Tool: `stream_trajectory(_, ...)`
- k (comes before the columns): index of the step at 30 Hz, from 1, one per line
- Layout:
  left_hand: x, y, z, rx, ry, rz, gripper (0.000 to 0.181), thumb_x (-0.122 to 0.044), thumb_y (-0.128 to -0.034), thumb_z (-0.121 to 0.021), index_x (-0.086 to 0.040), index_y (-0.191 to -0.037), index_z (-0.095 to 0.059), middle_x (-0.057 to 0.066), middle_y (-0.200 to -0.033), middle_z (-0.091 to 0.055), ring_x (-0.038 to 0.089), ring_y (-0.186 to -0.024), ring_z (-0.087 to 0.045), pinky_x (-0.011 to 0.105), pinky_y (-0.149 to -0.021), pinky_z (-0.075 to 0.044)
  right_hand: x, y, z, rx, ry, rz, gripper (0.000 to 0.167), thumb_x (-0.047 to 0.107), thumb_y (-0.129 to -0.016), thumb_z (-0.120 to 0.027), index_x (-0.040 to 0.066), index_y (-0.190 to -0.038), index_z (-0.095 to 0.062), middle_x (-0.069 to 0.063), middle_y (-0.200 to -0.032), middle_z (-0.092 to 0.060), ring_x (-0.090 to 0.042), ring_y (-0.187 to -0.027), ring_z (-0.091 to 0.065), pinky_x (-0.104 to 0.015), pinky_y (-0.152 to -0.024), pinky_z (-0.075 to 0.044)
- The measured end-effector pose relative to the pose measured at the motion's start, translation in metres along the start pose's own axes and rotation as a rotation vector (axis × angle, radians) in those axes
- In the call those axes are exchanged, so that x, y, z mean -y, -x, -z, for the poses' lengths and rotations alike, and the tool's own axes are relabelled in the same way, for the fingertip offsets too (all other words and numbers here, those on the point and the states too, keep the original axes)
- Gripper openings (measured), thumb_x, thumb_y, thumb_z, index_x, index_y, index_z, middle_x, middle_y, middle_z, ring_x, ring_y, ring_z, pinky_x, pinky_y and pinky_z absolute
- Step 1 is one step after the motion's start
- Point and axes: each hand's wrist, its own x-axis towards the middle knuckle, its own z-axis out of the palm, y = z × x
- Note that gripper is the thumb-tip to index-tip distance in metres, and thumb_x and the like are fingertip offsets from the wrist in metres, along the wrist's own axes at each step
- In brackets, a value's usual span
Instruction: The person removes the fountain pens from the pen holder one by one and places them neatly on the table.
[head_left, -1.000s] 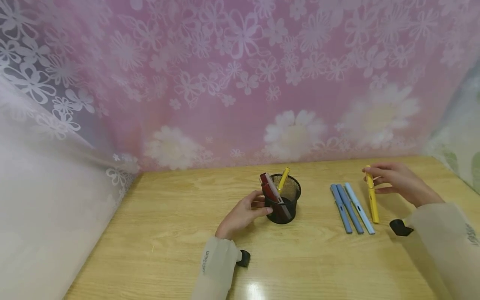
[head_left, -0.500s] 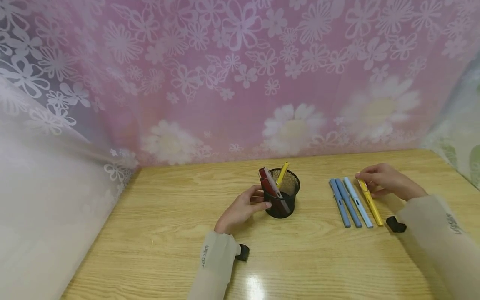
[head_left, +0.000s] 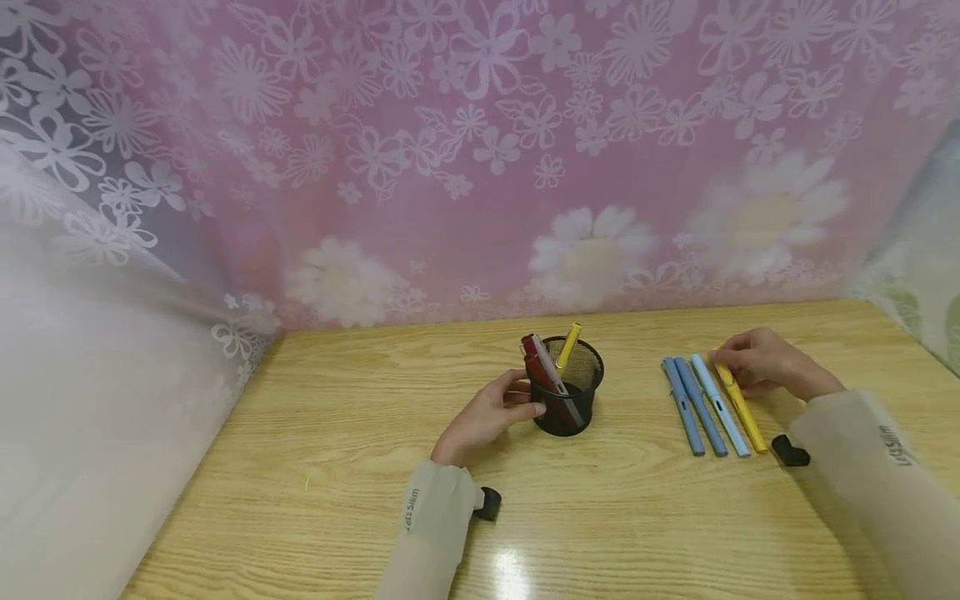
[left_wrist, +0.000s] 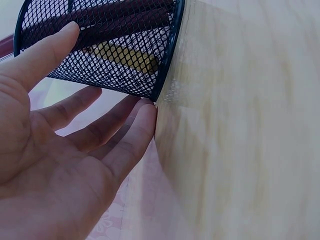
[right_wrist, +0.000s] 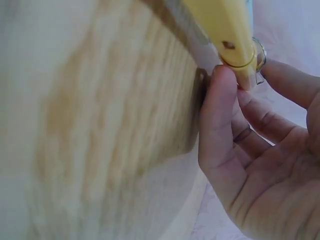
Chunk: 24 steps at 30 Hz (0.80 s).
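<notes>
In the head view, a black mesh pen holder (head_left: 592, 392) stands upright on the table, with my left hand (head_left: 486, 419) holding its left side. The left wrist view has the thumb on the mesh and the fingers (left_wrist: 131, 137) curled about the side and base. Inside the holder are dark red pens (head_left: 542, 373), a greyish-pink pen and a yellow pen (head_left: 570, 343). My right hand (head_left: 767, 364) pinches the far end of another yellow pen (head_left: 744, 414), which lies on the table. Beside it lie a light blue pen (head_left: 722, 407) and two darker blue pens (head_left: 684, 408), roughly parallel.
The wooden table (head_left: 337, 467) extends around both hands. A pink floral cloth (head_left: 435, 250) hangs behind its far edge, and a pale cloth (head_left: 97, 392) hangs at the left. A patterned cloth (head_left: 915, 258) borders the right side.
The right hand has moved left and laid the yellow pen down beside the light blue one, from a raised position. The left hand stays at the pen holder.
</notes>
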Motion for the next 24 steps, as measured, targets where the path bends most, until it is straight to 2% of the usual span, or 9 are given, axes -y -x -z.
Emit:
stream_trajectory(6,0.000,-0.001,-0.001,-0.001,0.018,0.004,0.054,-0.017,-0.0993,-0.068,-0.007,-0.149,-0.048,0.014,-0.141,-0.055,0.031,-0.127,-0.055,0.047,-0.105,-0.045,0.003,0.001,-0.001,0.004,-0.005,-0.007,0.039,0.022,-0.107,-0.053,-0.016,-0.117,-0.057,-0.008,-0.084,-0.061,-0.019,-0.070,-0.063,-0.034,-0.063,-0.059)
stream_trajectory(10,0.001,-0.001,-0.001,-0.006,0.024,-0.001,0.054,-0.016,-0.0987,-0.069,-0.007,-0.148,-0.048,0.014,-0.141,-0.055,0.031,-0.127,-0.055,0.047,-0.105,-0.045,0.004,0.001,-0.001,-0.003,-0.001,-0.002,0.041,0.021,-0.107,-0.052,-0.018,-0.121,-0.054,-0.010,-0.087,-0.063,-0.020,-0.073,-0.064,-0.035,-0.064,-0.059)
stream_trajectory(16,0.000,0.000,0.000,-0.007,0.018,-0.001,0.054,-0.016,-0.0985,-0.069,-0.006,-0.148,-0.049,0.015,-0.140,-0.055,0.031,-0.126,-0.055,0.048,-0.105,-0.045,0.008,0.003,0.002,-0.039,-0.010,0.014,0.046,0.025,-0.108,-0.050,-0.018,-0.123,-0.053,-0.010,-0.089,-0.066,-0.022,-0.077,-0.067,-0.037,-0.069,-0.060)
stream_trajectory(24,0.002,-0.002,-0.001,-0.012,0.003,-0.005,0.054,-0.018,-0.0984,-0.070,-0.007,-0.147,-0.049,0.014,-0.139,-0.056,0.030,-0.126,-0.056,0.046,-0.104,-0.046,0.021,0.008,0.006,-0.112,-0.040,0.073,0.056,0.029,-0.109,-0.048,-0.021,-0.133,-0.044,-0.017,-0.107,-0.066,-0.019,-0.087,-0.068,-0.038,-0.078,-0.060)
